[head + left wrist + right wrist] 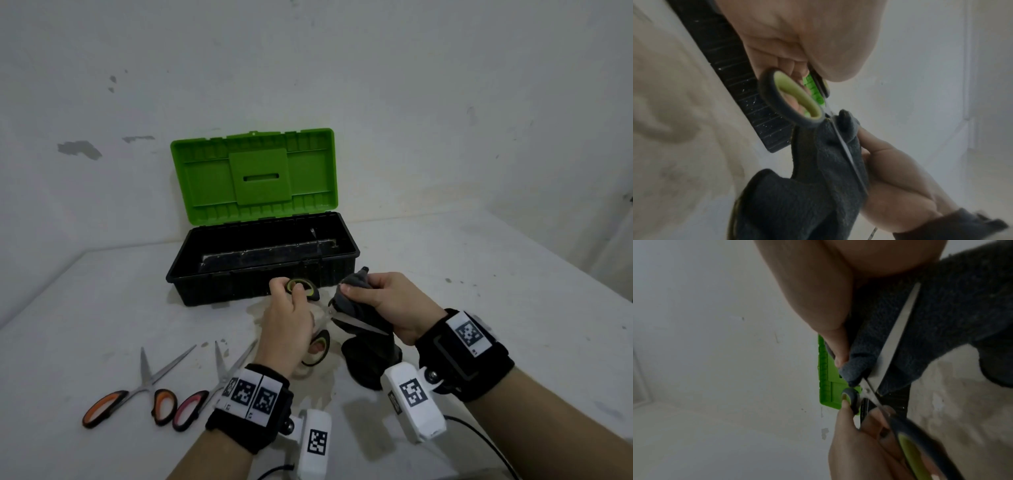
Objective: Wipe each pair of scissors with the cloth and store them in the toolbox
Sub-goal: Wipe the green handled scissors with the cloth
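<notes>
Left hand (287, 318) curled through the handle loops of the green-handled scissors (310, 317), blades spread apart, held above the tabletop (479, 260) just in front of the toolbox (346, 270). Right hand (387, 305), directly beside the left, clamped on the dark cloth (368, 322), bunched around one blade; the other blade bare and lying across the cloth toward the right wrist, as seen in the right wrist view. Thumb of the right hand pressed on the cloth near the pivot. Cloth tail draped down below the right hand to the tabletop. Toolbox open beyond both hands, green lid (253, 174) upright, black tray apparently without scissors inside. Orange-handled scissors (137, 394) and pink-handled scissors (212, 387) lying open on the tabletop to the left of the left hand, near its wrist, seemingly not yet wiped. Likely risks from here: with blades open, a pull of the cloth along the edge could slice the fabric or nick the fingers behind it, especially where the cloth lies thin; a squeeze of the left hand on the loops could snap the blades shut on cloth or thumb; the exposed tip near the right wrist could jab on a careless twist; the hanging cloth tail could snag on the toolbox edge when the scissors go in.
</notes>
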Motion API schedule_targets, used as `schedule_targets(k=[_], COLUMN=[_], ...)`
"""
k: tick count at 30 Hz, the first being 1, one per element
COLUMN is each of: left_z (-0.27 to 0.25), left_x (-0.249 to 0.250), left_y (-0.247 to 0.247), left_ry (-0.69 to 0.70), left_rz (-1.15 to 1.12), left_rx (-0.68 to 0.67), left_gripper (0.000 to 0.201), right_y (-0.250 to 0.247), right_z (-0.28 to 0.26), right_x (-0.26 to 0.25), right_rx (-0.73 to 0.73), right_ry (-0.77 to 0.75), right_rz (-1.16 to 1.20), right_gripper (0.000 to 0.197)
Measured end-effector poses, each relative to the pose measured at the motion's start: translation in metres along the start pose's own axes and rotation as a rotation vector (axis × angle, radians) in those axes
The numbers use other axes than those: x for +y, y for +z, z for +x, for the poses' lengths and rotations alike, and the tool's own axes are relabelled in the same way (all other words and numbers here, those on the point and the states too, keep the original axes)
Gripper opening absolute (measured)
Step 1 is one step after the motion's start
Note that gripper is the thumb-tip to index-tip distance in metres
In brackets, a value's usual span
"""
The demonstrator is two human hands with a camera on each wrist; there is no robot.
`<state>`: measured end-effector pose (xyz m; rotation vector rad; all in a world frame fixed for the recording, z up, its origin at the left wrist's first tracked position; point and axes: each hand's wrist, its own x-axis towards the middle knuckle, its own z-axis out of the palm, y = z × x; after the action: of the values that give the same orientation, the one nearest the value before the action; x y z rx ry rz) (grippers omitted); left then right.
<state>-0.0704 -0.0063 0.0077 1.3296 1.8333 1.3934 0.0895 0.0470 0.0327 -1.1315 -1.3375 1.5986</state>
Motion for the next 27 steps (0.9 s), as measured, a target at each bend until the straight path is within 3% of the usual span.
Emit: schedule_targets(k=[8, 15, 17, 22, 27], left_z=[-0.001, -0.002, -0.002, 0.000, 0.000], left_x=[-0.004, -0.004, -0.004, 0.002, -0.004], left_y=[0.003, 0.004, 0.003, -0.006, -0.013], left_ry=[0.066, 0.081, 0.064, 0.053, 0.081], left_rz=[-0.054, -0.036, -0.035, -0.032, 0.000], left_rx=[0.108, 0.073, 0.044, 0.007, -0.001], left_gripper=[0.026, 0.026, 0.025, 0.026, 0.027], right_y=[0.004, 0.010, 0.012, 0.006, -0.028], right_z=[0.000, -0.005, -0.007, -0.006, 0.006], right_x=[-0.004, 0.002, 0.001, -0.005, -0.024], right_rx=[-0.097, -0.195, -0.182, -0.121, 0.146], right_ry=[0.036, 0.147, 0.168, 0.161, 0.045], right_rz=[-0.027, 0.082, 0.131, 0.171, 0.256], right_gripper=[0.015, 0.015, 0.005, 0.016, 0.010])
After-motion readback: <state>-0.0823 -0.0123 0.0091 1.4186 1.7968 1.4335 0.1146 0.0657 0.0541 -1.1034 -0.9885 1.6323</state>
